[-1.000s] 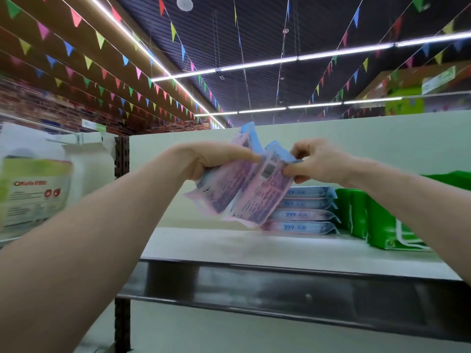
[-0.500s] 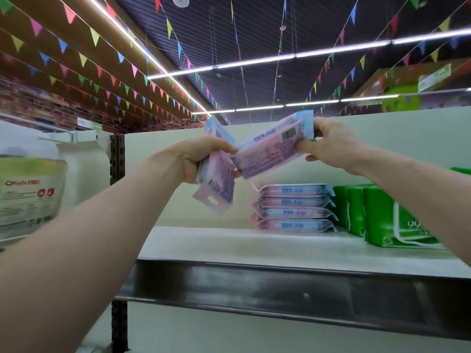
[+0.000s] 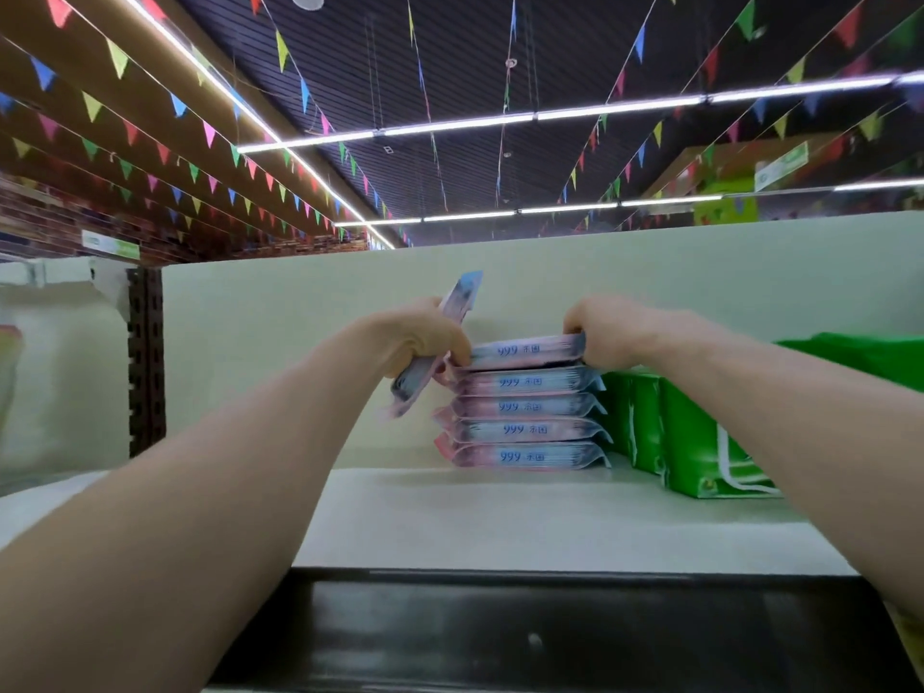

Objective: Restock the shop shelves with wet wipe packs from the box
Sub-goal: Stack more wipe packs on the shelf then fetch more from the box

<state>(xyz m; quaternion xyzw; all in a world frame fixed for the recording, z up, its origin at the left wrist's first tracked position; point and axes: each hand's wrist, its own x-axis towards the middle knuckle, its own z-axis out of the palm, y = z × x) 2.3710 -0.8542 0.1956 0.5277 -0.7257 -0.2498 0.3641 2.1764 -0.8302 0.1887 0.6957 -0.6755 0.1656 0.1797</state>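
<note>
**A:** Five pink-and-blue wet wipe packs make up the stack [image 3: 527, 417] on the shelf [image 3: 500, 517]. They lie flat, one on another, with the printed edges toward the camera.

**B:** And the hands?

**A:** The right grip [image 3: 605, 332] is curled over the right end of the top pack [image 3: 525, 350], which lies level on the four below. The left grip [image 3: 420, 337] is at 9 o'clock of the stack and is closed round a sixth one, the tilted pack [image 3: 467, 292]. That pack's upper end points to about 1 o'clock and its lower end to 7.

**B:** Does the left one touch the stack?

**A:** Its fingers lie close against the top pack's left end. Whether they press on it, I cannot tell.

**B:** What else is up there?

**A:** Green packs [image 3: 700, 442] stand upright at 3 o'clock of the stack, just beside it. A pale back panel [image 3: 550, 277] rises behind it at 12. A dark slotted upright [image 3: 145, 362] stands well off at 9. Overhead hang coloured bunting [image 3: 210, 132] and long light strips [image 3: 620, 105].
</note>
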